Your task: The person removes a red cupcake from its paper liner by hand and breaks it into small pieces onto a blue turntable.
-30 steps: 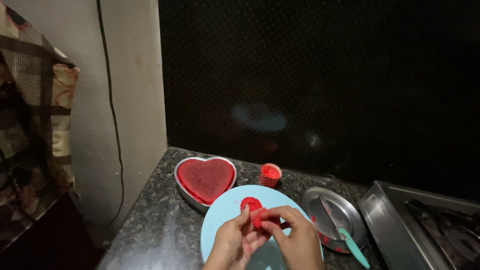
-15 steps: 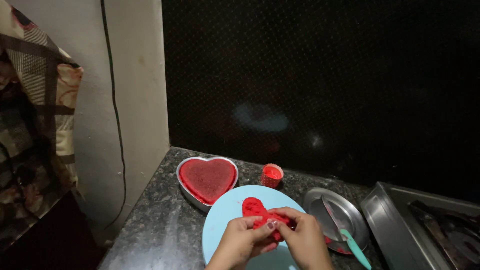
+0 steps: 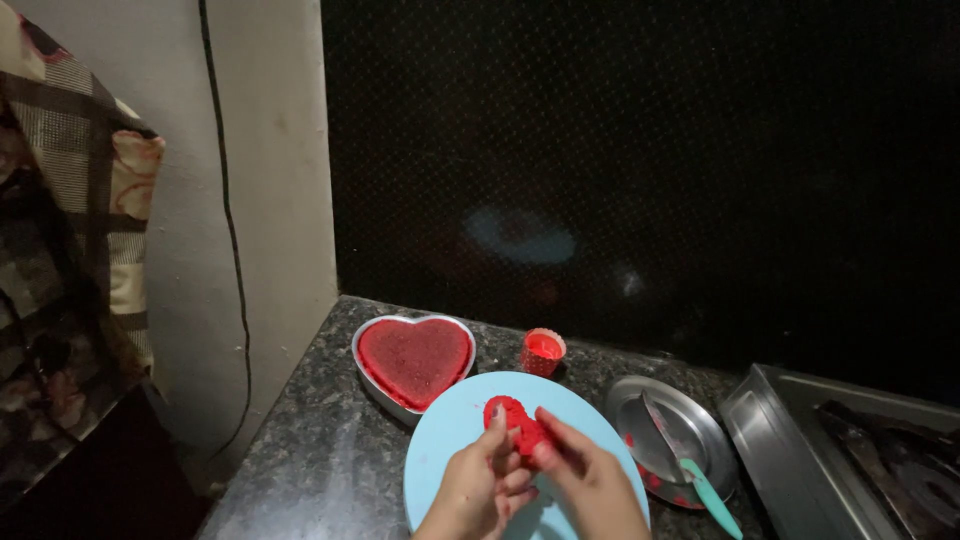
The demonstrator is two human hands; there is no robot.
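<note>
- Head view, change: red cake piece sat as a small lump at the fingertips a second ago; it now reads as a longer strip stretched between both hands over the light-blue plate. Judgement: the piece is being pulled or shaped.
- Head view, grip: left hand and right hand both closed on the piece, fingertips pinching from either side.
- Head view, orientation: long axis runs from up-left, beyond the grip, down-right into it; free end points toward the heart-shaped tin.
- Head view, surroundings: red cup beyond the grip; steel plate with teal-handled knife right of it, all on the tabletop.
</note>
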